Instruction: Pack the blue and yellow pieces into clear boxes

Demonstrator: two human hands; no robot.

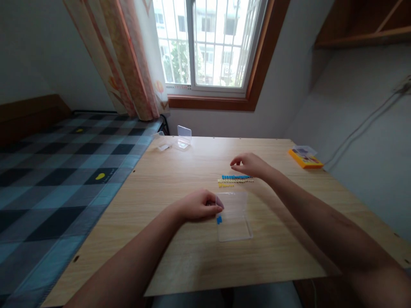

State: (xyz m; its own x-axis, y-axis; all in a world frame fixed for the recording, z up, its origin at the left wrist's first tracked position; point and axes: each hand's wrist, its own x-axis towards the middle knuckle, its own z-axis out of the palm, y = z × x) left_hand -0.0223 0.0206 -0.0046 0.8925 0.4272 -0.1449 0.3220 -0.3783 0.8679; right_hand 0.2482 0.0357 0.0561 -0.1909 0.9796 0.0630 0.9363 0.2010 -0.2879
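Observation:
A clear plastic box point(236, 236) lies with its lid up on the wooden table in front of me. My left hand point(201, 205) is closed on its left edge, thumb and fingers at the lid's side. Inside, near that edge, sit a few small blue pieces point(219, 219). Behind the box run rows of small pieces: a blue row point(236, 176), a cream row point(236, 181) and a short yellow row point(225, 185). Just beyond the blue row hovers my right hand point(249, 165), thumb and forefinger curled close together; whatever is between them is too small to make out.
Two more clear plastic boxes, one open box point(184, 141) and another point(163, 146), stand at the table's far left. An orange box point(304, 159) with a clear lid on top lies at the right edge. A checked bed point(80, 171) adjoins the table's left side.

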